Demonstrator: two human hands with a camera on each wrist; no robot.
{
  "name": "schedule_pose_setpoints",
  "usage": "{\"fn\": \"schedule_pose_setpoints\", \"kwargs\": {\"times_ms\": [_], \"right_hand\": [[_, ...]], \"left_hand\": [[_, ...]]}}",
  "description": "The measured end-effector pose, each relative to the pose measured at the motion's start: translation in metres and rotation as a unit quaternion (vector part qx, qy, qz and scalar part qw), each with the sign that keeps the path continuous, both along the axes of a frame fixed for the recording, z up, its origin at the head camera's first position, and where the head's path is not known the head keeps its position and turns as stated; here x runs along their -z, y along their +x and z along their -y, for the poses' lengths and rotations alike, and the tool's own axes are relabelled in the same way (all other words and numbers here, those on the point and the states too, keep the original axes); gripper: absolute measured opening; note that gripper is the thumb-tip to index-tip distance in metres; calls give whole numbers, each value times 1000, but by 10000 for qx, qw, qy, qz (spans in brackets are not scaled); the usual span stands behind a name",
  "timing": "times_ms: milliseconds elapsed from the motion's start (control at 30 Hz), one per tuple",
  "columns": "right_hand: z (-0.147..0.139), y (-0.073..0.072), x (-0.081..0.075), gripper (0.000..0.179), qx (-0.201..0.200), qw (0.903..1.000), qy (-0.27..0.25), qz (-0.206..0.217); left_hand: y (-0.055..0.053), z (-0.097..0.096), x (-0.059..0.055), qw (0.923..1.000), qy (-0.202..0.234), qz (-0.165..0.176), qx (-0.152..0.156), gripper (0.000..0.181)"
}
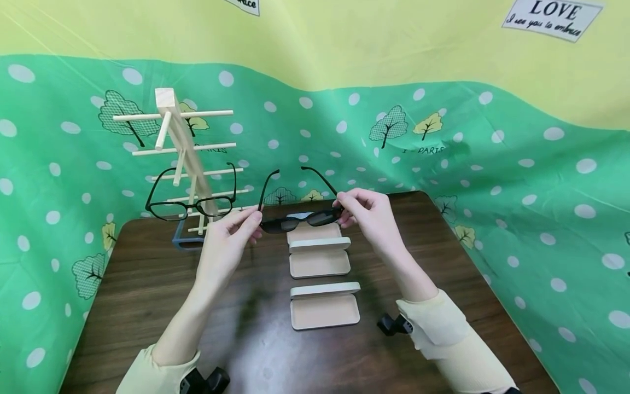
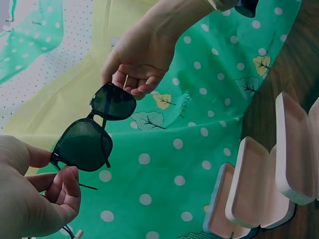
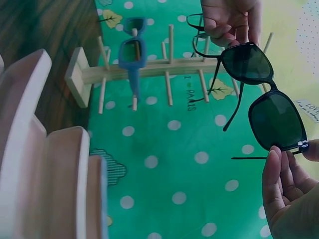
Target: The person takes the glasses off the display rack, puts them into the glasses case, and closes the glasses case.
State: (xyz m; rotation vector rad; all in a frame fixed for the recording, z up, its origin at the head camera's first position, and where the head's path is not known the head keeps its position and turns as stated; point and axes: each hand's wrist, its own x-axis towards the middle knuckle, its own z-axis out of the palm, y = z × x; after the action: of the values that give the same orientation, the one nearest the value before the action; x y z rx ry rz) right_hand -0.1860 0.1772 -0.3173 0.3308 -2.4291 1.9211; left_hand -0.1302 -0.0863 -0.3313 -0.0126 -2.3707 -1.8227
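Observation:
Both hands hold a pair of black sunglasses (image 1: 322, 218) up in front of me, over the far part of the table. My left hand (image 1: 227, 241) pinches the left hinge corner between thumb and fingers. The right hand (image 1: 369, 216) grips the opposite hinge corner the same way. Both temples are unfolded and point away from me. Dark lenses (image 2: 84, 144) show clearly in the left wrist view, and again in the right wrist view (image 3: 276, 119). Below them, several open glasses cases (image 1: 325, 312) with pale pink lining stand in a column; the sunglasses overlap the farthest one.
A wooden glasses rack (image 1: 179, 137) with pegs stands at the back left. Black-framed glasses (image 1: 167, 210) hang on it, with blue-framed glasses (image 3: 132, 52) lower down. The dark wooden table (image 1: 147, 284) meets a green dotted cloth (image 1: 541, 191) behind and at the sides.

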Motion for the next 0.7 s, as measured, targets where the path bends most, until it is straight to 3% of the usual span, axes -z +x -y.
{"fn": "schedule_pose_setpoints", "kwargs": {"times_ms": [233,500,700], "right_hand": [[-1,7,5,31,26,9999,42,158],[-5,4,26,31,66,9999,18,122],[-3,13,24,30,-33,9996,99,259]], "left_hand": [[0,-3,6,9999,-16,147,-26,35],[-1,-4,18,9995,-8,322,18,34],[-3,-3,28,9990,134,414,91,32]]}}
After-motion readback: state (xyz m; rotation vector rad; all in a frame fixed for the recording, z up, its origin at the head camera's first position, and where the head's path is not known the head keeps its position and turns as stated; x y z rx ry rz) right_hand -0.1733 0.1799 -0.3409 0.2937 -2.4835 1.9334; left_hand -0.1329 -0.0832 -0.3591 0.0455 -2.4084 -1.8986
